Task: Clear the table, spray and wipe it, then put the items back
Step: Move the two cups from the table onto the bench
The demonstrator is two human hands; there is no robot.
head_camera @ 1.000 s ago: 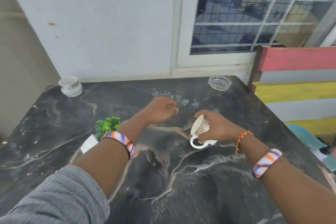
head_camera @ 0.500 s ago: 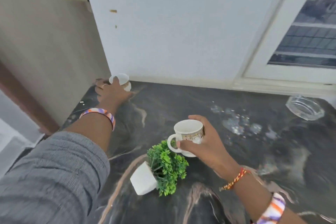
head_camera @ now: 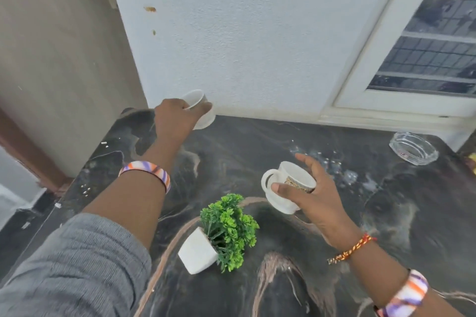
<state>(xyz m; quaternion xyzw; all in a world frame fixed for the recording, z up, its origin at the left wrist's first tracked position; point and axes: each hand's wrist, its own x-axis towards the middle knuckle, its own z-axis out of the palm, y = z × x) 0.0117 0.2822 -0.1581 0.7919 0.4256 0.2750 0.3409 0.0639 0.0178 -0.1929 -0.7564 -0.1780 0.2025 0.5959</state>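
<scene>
My left hand [head_camera: 177,117] grips a small white cup [head_camera: 199,110] and holds it tilted above the far left corner of the black marble table [head_camera: 412,226], close to the wall. My right hand [head_camera: 313,194] holds a white teacup [head_camera: 288,188] with a gold band and a loop handle, lifted over the middle of the table. A small green plant in a white pot [head_camera: 221,237] lies tipped on its side just below the teacup. A clear glass ashtray [head_camera: 413,148] rests at the far right corner.
A white wall runs along the table's far edge, with a barred window at the right. A beige door and brown frame stand to the left. Water droplets [head_camera: 332,165] and small white crumbs [head_camera: 86,189] lie on the marble.
My left hand has lifted the small white cup off the table's far corner. My right hand with the teacup has drifted slightly right, its fingers spread wider around the cup.
</scene>
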